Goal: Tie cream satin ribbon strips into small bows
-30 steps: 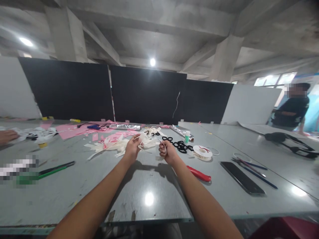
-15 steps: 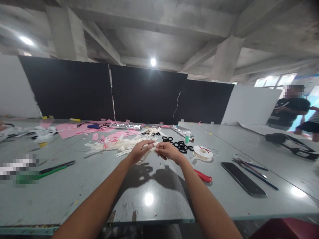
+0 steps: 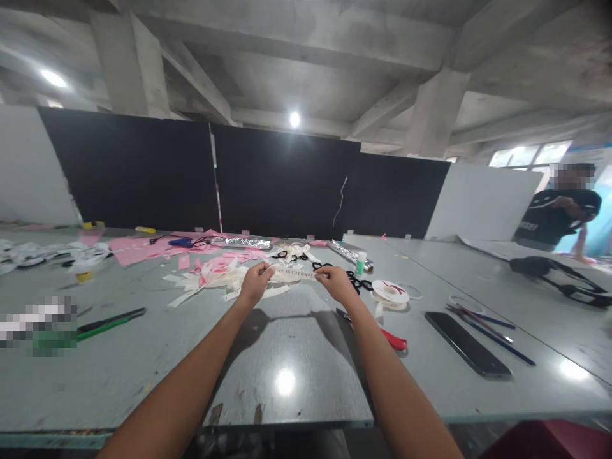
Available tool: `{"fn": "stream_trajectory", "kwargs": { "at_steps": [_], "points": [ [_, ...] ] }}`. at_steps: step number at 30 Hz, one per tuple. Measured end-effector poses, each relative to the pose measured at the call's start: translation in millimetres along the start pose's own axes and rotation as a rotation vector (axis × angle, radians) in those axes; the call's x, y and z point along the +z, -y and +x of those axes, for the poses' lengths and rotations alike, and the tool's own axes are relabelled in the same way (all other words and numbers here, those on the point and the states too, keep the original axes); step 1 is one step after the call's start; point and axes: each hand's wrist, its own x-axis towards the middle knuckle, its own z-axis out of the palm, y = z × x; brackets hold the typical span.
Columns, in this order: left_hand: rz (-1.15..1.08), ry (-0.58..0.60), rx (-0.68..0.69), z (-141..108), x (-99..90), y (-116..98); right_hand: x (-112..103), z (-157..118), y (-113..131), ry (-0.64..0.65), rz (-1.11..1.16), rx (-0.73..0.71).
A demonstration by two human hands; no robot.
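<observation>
A cream ribbon (image 3: pixel 294 274) printed with dark lettering is stretched level between my two hands, above the grey table (image 3: pixel 287 344). My left hand (image 3: pixel 257 282) pinches one end and my right hand (image 3: pixel 335 283) pinches the other. Beyond the ribbon lie black elastic bands (image 3: pixel 356 281), partly hidden by my right hand. To the right stands a ribbon spool (image 3: pixel 390 292) with a loose tail. Under my right forearm lies a red-handled tool (image 3: pixel 394 340), partly covered. Cream ribbon strips (image 3: pixel 215 280) are heaped left of my left hand.
Pink paper scraps (image 3: pixel 134 248) and foil-wrapped pieces (image 3: pixel 241 243) lie toward the black partition (image 3: pixel 287 182). A phone (image 3: pixel 466 343), pens (image 3: pixel 497 335) and a glue stick (image 3: pixel 360 264) are at right. A green-handled tool (image 3: pixel 109 323) lies left. A person (image 3: pixel 559 213) stands far right.
My hands have moved apart from being close together, and the ribbon that was bunched between them is now pulled out straight with its lettering showing.
</observation>
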Motion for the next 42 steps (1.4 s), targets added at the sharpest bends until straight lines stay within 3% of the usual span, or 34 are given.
{"fn": "stream_trajectory", "kwargs": {
  "at_steps": [3, 6, 9, 13, 16, 20, 25, 30, 34, 38, 40, 42],
  "points": [
    [0.053, 0.127, 0.071, -4.7, 3.3, -4.6, 3.2, -4.6, 3.2, -0.017, -0.032, -0.109],
    [0.087, 0.366, 0.172, -12.7, 10.1, -13.7, 17.4, -9.6, 21.3, -0.002, 0.172, -0.311],
    [0.037, 0.502, 0.206, -17.7, 15.1, -18.0, 35.0, -10.8, 39.8, 0.106, 0.44, -0.278],
    [-0.053, 0.49, 0.102, -16.6, 14.3, -14.9, 42.0, -10.2, 44.2, 0.248, 0.595, -0.092],
    [-0.164, 0.486, -0.015, -13.3, 8.1, -14.1, 32.0, -12.7, 40.0, 0.333, 0.637, 0.03],
    [-0.366, 0.584, -0.18, -11.2, -4.6, -18.7, 14.3, -17.6, 37.9, 0.43, 0.989, 0.076],
    [-0.425, 0.694, -0.318, -12.9, -12.8, -20.4, 7.1, -18.5, 36.9, 0.352, 1.42, 0.109],
    [-0.672, 0.685, -0.398, -12.9, -11.9, -19.8, 15.0, -18.1, 38.9, 0.344, 1.644, 0.132],
    [-0.864, 0.698, -0.451, -10.1, -15.1, -19.4, 17.3, -17.6, 41.4, 0.281, 1.707, 0.179],
    [-0.923, 0.637, -0.415, -8.9, -18.3, -19.0, 9.7, -17.6, 42.7, 0.265, 1.544, 0.217],
    [-0.88, 0.648, -0.383, -10.4, -17.8, -21.0, 5.5, -19.4, 43.4, 0.404, 1.408, 0.222],
    [-0.785, 0.689, -0.376, -13.2, -16.1, -24.5, 3.7, -22.3, 44.4, 0.626, 1.304, 0.223]
  ]
}}
